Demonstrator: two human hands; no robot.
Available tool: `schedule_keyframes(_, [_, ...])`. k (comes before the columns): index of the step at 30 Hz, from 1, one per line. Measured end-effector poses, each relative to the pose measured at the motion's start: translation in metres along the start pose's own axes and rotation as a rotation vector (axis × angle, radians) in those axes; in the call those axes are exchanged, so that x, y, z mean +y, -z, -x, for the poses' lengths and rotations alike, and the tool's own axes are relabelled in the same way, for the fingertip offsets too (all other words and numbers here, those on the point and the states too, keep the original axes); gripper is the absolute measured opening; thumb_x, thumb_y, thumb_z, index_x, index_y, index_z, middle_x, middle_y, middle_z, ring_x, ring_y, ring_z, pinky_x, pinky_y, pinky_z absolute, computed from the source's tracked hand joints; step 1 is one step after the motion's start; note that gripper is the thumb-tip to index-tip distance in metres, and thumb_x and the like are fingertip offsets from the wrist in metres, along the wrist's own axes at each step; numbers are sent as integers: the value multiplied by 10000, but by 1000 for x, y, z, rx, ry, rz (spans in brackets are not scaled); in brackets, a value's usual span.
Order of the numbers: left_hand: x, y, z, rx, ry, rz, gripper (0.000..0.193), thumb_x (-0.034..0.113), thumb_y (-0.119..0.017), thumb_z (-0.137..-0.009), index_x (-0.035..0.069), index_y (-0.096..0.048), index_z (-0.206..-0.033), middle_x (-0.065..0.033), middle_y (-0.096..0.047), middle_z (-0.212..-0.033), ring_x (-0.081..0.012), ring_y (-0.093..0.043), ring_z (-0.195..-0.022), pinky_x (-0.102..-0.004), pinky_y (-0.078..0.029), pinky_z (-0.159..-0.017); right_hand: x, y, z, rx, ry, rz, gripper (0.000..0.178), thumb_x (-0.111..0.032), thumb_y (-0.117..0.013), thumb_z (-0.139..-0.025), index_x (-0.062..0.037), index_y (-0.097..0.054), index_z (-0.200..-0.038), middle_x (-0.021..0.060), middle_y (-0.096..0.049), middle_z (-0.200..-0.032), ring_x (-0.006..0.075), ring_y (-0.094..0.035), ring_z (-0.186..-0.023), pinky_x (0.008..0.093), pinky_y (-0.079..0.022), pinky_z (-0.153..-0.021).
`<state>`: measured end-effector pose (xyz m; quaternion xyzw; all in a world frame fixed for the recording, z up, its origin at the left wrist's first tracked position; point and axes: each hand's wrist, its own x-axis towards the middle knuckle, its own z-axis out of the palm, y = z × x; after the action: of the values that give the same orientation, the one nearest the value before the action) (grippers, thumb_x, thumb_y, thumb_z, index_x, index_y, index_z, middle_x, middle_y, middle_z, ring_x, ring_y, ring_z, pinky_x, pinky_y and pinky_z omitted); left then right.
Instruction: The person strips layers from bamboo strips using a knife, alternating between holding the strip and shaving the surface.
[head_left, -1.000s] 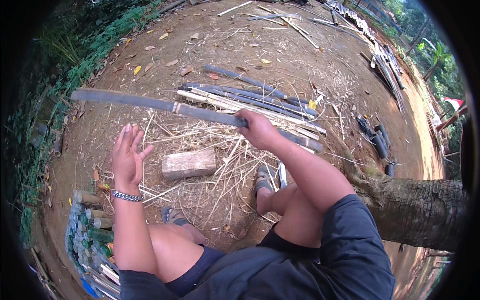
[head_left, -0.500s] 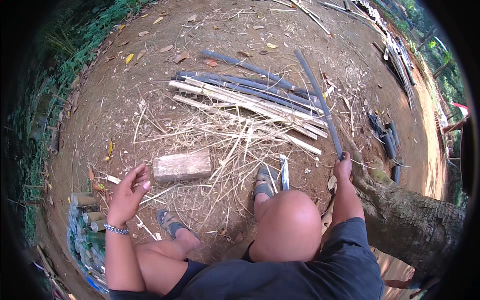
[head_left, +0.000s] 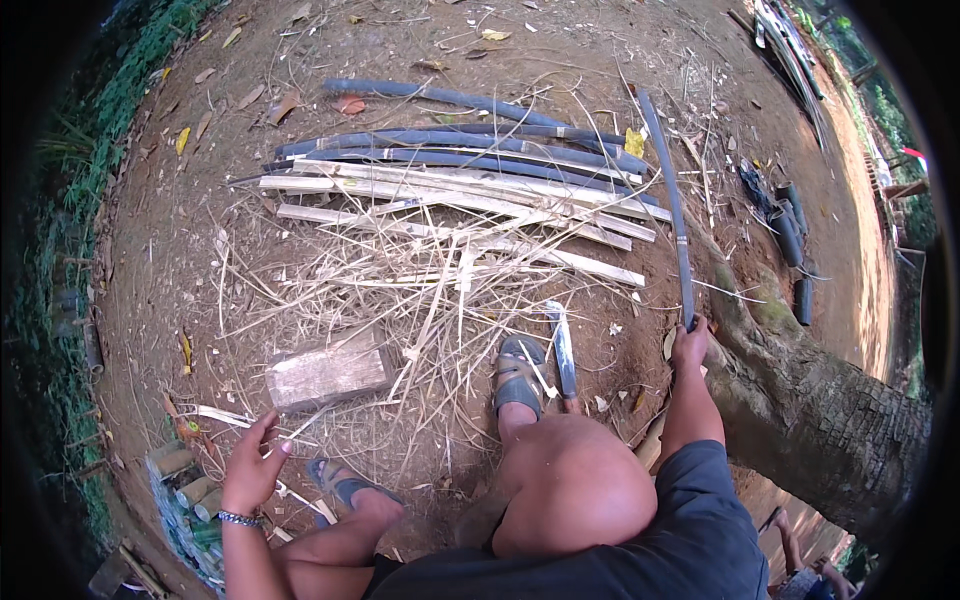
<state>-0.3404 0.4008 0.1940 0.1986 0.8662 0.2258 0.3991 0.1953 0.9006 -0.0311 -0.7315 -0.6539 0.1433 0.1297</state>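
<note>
My right hand point(head_left: 690, 345) is closed round the near end of a long, dark bamboo strip point(head_left: 668, 190), which points away from me over the ground. Held out at the left, my left hand point(head_left: 255, 465) has its fingers apart and nothing in them. A squared wooden block point(head_left: 330, 375) lies just beyond its fingertips. Between my right foot and the strip's near end rests a machete point(head_left: 563, 345) with a pale blade, flat on the soil. Ahead is a pile of split bamboo: pale strips point(head_left: 460, 190) and dark lengths point(head_left: 430, 140) side by side.
Thin bamboo shavings point(head_left: 440, 275) are strewn around the block and my feet. A thick tree trunk point(head_left: 830, 420) with roots stands close on my right. Short dark bamboo pieces point(head_left: 788, 225) lie beyond it. Plastic bottles point(head_left: 180, 525) are heaped at lower left. Another person's limb point(head_left: 788, 545) shows at lower right.
My view has shifted. The left hand has come lower and still stays empty. In my right hand, the bamboo strip has swung to a steeper line in the picture.
</note>
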Motion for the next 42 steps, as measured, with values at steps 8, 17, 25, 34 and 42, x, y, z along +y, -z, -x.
schedule_keyframes(8, [-10, -10, -15, -20, 38, -78, 558, 210, -679, -864, 12, -473, -1343, -177, -595, -1250, -273, -596, -1135, -360, -454, -975, -30, -27, 14, -157, -169, 405, 626, -231, -667, -832, -77, -407, -1380, 189, -504, -1330, 358, -473, -1238, 446, -390, -1033])
schedule_keyframes(17, [20, -10, -13, -33, -84, -249, 578, 207, -714, -827, 46, -493, -1337, -176, -599, -1222, -282, -604, -1106, -372, -460, -966, -320, -81, -68, -220, 715, 193, 587, -312, -666, -846, -124, -446, -1357, 118, -496, -1341, 306, -442, -1266, 422, -349, -1064])
schedule_keyframes(25, [6, 11, -16, -166, -42, -123, 640, 260, -726, -818, 48, -459, -1360, -212, -542, -1287, -368, -548, -1171, -387, -445, -982, -514, -175, -80, -455, 817, 233, 520, -381, -575, -893, -112, -498, -1331, 115, -497, -1369, 301, -436, -1294, 448, -358, -1063])
schedule_keyframes(34, [-13, 10, -24, -200, 109, 36, 610, 120, -720, -822, 5, -449, -1356, -179, -551, -1280, -264, -556, -1201, -353, -443, -1015, -509, -219, -39, -389, 728, 414, 712, -643, -450, -887, -118, -469, -1367, 131, -486, -1367, 289, -430, -1301, 501, -322, -1080])
schedule_keyframes(42, [-25, 11, -6, -181, 118, 125, 623, 67, -705, -827, -22, -413, -1370, -165, -536, -1322, -242, -533, -1235, -342, -429, -1038, -471, -180, -13, -515, 801, 451, 752, -660, -488, -862, -52, -529, -1304, 158, -454, -1382, 344, -410, -1301, 440, -380, -1056])
